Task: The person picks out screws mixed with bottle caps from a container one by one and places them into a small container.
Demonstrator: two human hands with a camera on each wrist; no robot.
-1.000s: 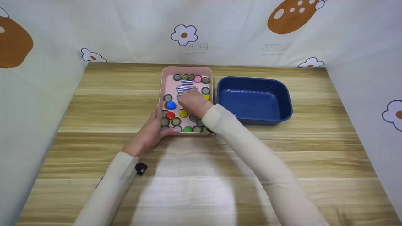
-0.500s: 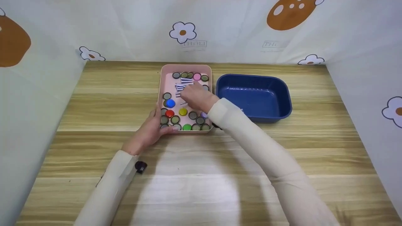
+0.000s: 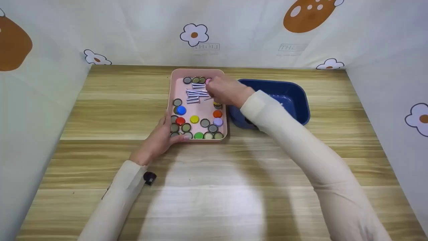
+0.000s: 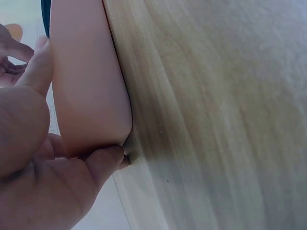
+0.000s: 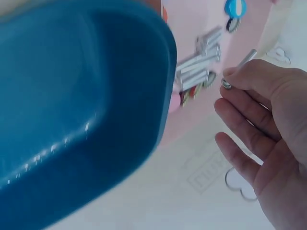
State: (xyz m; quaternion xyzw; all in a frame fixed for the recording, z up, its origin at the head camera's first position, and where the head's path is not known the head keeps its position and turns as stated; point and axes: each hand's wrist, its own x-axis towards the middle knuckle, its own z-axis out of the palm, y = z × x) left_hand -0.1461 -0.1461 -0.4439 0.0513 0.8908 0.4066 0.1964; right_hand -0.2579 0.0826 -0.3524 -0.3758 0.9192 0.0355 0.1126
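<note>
- Pinching a bolt (image 5: pixel 247 58) in the right hand (image 3: pixel 227 89), over the tray's (image 3: pixel 204 108) right side, slanting the forearm (image 3: pixel 287 135) above the bin (image 3: pixel 306 107).
- Gripping the tray's near left corner with the left hand (image 3: pixel 158 137).
- Facing a backdrop (image 3: pixel 244 36) printed with mirrored "LIGHT" (image 3: pixel 206 47).

A: What is the light doing in the head view?
B: It is falling brightly, and a white glare (image 3: pixel 207 197) is washing out the near table (image 3: pixel 351 160) between soft shadows (image 3: pixel 276 207).
A: And the wrist views?
B: In the left, the wood grain is softening into haze; in the right, glints (image 5: pixel 87 126) are dotting the tub (image 5: pixel 120 86) and the bolts (image 5: pixel 196 61) are blurring.
</note>
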